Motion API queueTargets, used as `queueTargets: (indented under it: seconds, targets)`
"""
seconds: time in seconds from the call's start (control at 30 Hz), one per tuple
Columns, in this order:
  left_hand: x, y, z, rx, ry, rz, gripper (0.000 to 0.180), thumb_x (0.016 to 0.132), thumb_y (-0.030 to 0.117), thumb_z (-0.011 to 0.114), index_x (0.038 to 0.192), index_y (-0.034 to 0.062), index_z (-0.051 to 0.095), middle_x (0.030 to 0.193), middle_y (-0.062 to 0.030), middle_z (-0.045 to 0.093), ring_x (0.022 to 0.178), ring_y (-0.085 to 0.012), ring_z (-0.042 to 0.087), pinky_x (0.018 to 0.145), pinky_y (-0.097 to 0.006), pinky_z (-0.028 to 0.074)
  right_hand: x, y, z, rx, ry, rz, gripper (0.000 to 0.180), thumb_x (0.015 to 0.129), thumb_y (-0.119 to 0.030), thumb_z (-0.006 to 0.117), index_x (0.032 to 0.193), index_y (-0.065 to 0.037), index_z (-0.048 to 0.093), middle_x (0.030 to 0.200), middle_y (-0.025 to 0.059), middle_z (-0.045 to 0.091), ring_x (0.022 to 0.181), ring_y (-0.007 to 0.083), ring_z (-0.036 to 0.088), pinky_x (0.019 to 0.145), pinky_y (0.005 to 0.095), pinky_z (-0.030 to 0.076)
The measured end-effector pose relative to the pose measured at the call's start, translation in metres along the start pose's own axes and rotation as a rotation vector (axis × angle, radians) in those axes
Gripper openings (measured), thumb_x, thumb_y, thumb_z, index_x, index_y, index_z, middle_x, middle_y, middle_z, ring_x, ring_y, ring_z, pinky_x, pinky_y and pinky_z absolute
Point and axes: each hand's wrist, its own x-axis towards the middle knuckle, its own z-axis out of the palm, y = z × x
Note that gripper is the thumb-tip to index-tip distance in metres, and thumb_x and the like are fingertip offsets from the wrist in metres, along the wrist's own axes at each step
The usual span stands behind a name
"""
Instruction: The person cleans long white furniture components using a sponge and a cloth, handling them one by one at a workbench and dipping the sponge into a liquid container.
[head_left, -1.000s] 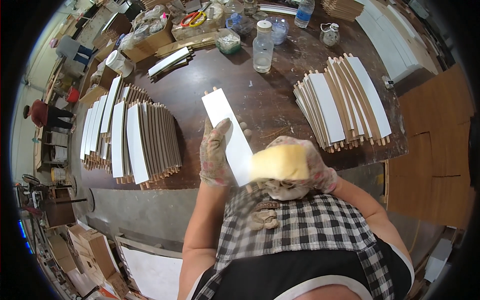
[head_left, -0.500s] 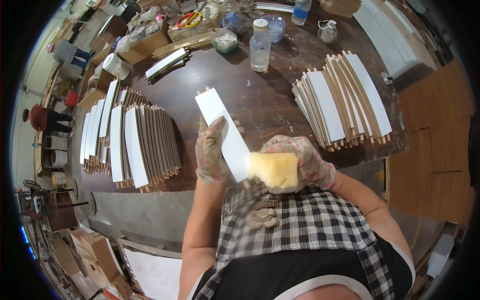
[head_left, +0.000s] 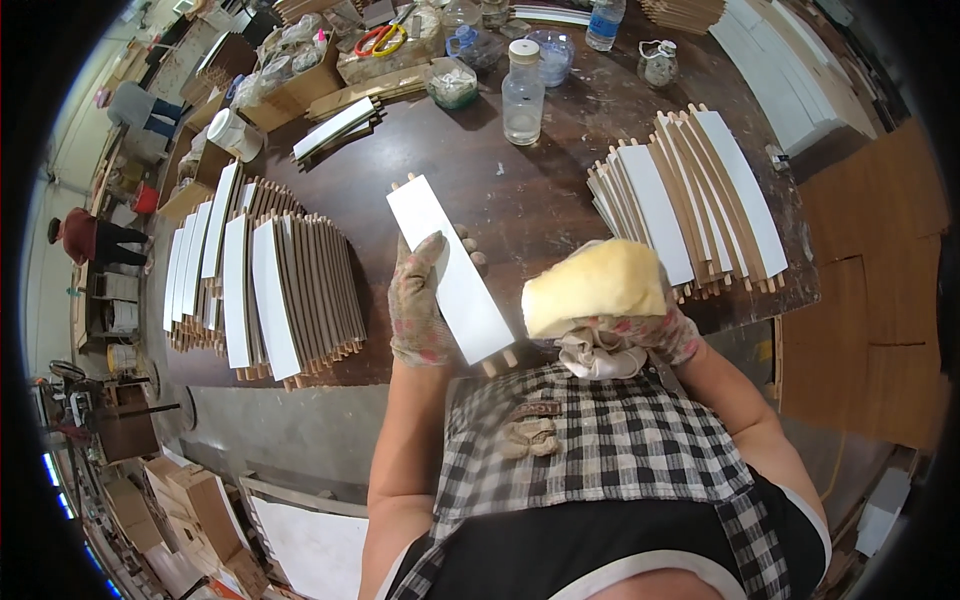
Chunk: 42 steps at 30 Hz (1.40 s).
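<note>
Wipe step by the look of it: left hand clamped on white slat over the surface's near edge, right hand closed around yellow sponge just right of it; next, pad onto the slat face.

Both hands gloved, raised over the near edge of the dark table. Left hand: forearm rising straight from the body, fingers extended, thumb curled in a grip. Right hand: elbow bent outward, fingers clenched tight.
</note>
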Motion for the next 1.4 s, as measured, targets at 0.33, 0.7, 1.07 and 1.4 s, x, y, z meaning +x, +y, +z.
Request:
queueTargets:
  seconds: [0.33, 0.7, 1.07, 1.4]
  targets:
    - [0.006, -0.001, -0.007, -0.068, -0.029, -0.12, 0.03, 0.092, 0.021, 0.051, 0.113, -0.0009, 0.049, 0.088, -0.0142, 0.059, 0.073, -0.0226, 0.061, 0.063, -0.033, 0.053, 0.024, -0.011, -0.009, -0.059, -0.084, -0.22, 0.064, 0.08, -0.027, 0.068, 0.127, 0.003, 0.039, 0.115, 0.0222, 0.055, 0.085, 0.0198, 0.064, 0.073, 0.0261, 0.056]
    - [0.01, -0.025, -0.007, -0.182, -0.292, -0.293, 0.043, 0.097, 0.033, 0.039, 0.126, 0.0015, 0.045, 0.116, -0.0159, 0.055, 0.101, -0.029, 0.056, 0.083, -0.044, 0.05, 0.131, -0.05, 0.036, -1.312, 0.299, -0.93, 0.037, 0.068, -0.015, 0.075, 0.101, -0.006, 0.059, 0.098, 0.0101, 0.059, 0.083, 0.0211, 0.062, 0.069, 0.0317, 0.055]
    - [0.031, 0.0, -0.022, -0.202, -0.214, -0.229, 0.042, 0.096, 0.037, 0.041, 0.115, 0.0, 0.051, 0.095, -0.012, 0.06, 0.081, -0.0215, 0.06, 0.072, -0.035, 0.054, 0.048, 0.005, 0.022, -0.747, -0.221, -0.584, 0.067, 0.079, -0.035, 0.066, 0.134, -0.007, 0.039, 0.129, 0.0134, 0.048, 0.111, 0.0314, 0.052, 0.094, 0.0442, 0.045]
    - [0.004, -0.001, 0.0, 0.099, -0.298, -0.099, 0.052, 0.091, 0.045, 0.047, 0.123, 0.0036, 0.045, 0.104, -0.0129, 0.055, 0.089, -0.0238, 0.055, 0.07, -0.035, 0.051, 0.036, -0.041, -0.035, -0.172, 0.444, -0.379, 0.059, 0.084, -0.027, 0.064, 0.128, 0.0, 0.037, 0.122, 0.0181, 0.049, 0.093, 0.0235, 0.06, 0.074, 0.0314, 0.055]
